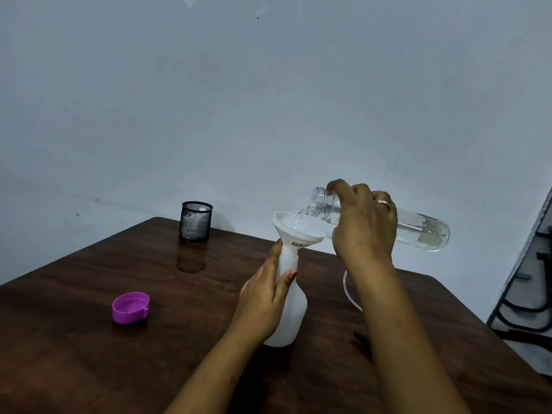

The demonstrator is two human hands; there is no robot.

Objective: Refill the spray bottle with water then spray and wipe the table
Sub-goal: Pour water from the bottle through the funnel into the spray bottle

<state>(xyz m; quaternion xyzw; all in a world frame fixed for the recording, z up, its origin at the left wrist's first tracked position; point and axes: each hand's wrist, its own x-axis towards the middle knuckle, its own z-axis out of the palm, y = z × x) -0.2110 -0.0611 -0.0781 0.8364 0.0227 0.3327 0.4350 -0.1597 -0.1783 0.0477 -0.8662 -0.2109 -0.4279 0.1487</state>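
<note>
A white spray bottle (294,309) without its sprayer head stands upright on the dark wooden table (119,264). A white funnel (294,227) sits in its neck. My left hand (264,300) grips the bottle's neck and shoulder. My right hand (363,225) holds a clear water bottle (418,227) tipped almost level, its open mouth over the funnel, and water runs from it into the funnel. A thin clear tube (351,292) curves on the table behind my right forearm; what it joins to is hidden.
A purple cap (130,307) lies upside down on the table at the left. A black mesh pen cup (196,221) stands at the table's far edge near the grey wall. A small dark object (360,337) lies by my right forearm. Black metal furniture (525,294) stands beyond the right edge.
</note>
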